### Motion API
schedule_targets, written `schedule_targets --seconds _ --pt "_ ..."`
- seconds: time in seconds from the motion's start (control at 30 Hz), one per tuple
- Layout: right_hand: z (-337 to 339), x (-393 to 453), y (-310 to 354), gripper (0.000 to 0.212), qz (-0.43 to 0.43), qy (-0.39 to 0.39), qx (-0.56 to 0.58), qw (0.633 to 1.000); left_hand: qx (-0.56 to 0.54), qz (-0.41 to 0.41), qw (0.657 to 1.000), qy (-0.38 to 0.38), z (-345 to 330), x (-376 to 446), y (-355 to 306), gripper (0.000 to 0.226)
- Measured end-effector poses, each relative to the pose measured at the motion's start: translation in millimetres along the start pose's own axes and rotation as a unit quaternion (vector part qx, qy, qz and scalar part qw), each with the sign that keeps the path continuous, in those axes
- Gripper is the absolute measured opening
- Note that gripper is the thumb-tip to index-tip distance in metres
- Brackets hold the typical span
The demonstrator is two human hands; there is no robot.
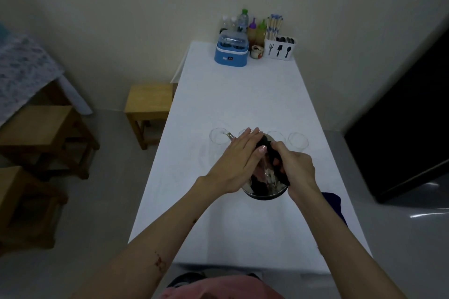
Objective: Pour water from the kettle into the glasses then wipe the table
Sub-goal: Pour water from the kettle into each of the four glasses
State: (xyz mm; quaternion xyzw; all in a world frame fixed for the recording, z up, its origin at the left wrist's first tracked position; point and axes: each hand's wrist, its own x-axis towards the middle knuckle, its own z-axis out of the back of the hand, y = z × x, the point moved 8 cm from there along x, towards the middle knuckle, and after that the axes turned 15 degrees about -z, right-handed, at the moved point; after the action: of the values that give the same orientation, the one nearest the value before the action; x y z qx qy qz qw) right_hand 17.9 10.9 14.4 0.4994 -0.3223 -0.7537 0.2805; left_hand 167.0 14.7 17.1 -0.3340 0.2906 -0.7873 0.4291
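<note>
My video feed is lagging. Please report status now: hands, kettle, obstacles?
Right hand grips kettle handle; left hand flat on it. Spout at leftmost glass. Nothing in the way.

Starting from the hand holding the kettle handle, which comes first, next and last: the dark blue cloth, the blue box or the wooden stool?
From the right hand:
1. Dark blue cloth, just behind it at the table's right edge.
2. Blue plastic box, far end of table.
3. Yellow wooden stool, left, on the floor; close to the box's rank.

Kettle [264, 187]: polished metal, mirror-glossy. Glasses [298, 141]: clear glass. Worktop [243, 94]: matt white cloth cover. Stool [149, 99]: bare wood.
</note>
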Motion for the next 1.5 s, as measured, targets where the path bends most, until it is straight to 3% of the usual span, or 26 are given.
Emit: schedule_targets --seconds 1.5 --pt "16 -7 17 0.038 0.016 0.021 -0.006 1.0 -0.016 0.007 0.999 -0.048 1 7 -25 0.056"
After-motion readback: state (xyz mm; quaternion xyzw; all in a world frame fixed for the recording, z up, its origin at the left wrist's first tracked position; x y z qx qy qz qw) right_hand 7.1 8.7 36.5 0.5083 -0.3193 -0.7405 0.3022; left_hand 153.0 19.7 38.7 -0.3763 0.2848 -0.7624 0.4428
